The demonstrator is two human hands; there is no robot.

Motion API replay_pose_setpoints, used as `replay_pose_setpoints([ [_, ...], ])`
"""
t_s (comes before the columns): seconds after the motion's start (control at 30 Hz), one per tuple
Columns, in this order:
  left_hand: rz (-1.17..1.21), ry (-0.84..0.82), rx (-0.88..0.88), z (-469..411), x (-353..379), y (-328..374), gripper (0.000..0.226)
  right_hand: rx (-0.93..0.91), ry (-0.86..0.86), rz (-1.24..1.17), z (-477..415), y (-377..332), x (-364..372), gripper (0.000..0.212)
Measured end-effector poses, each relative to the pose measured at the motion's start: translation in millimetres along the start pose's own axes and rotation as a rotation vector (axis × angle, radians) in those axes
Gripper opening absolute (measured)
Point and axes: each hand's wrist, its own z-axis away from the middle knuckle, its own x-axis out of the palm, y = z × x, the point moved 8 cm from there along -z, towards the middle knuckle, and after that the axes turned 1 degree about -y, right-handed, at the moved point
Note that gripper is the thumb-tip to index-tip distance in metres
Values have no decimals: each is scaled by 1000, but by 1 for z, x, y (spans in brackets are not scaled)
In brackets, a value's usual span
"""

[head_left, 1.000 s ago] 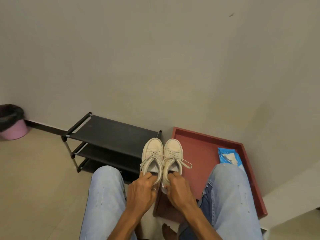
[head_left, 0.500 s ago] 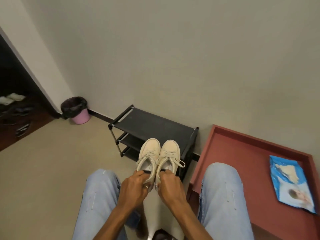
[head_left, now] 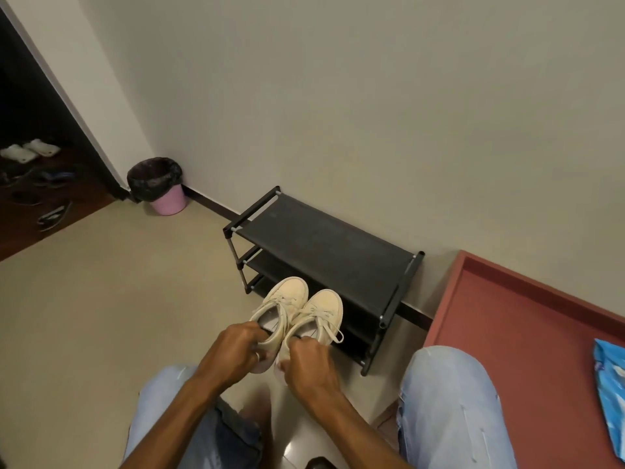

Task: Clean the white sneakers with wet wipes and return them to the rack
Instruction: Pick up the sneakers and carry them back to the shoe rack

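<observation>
At lower centre, in front of the rack (head_left: pixel 324 242), left hand (head_left: pixel 236 350) and right hand (head_left: pixel 309 363) each pinch a heel of the white sneakers (head_left: pixel 324 304); hold pair level, slide toes-first onto a shelf

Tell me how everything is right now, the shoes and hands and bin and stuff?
Left hand: grips the left sneaker by its heel.
Right hand: grips the right sneaker by its heel.
Rack: upright against the wall.
Bin: upright, lined with a black bag.
Wipes pack: lying on the red tray.
</observation>
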Motion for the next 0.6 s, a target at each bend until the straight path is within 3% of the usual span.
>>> replay_pose_setpoints([
  [0.37, 13, -150, -92, -88, 50, -35, 16, 165, -73, -21, -82, 48, 43, 31],
  [0.5, 13, -215, -50, -121, 72, -41, 8, 208, -43, 20, -105, 70, 46, 29],
  [0.6, 29, -255, 2, -141, 87, -42, 14, 230, -30, 51, -118, 84, 46, 28],
])
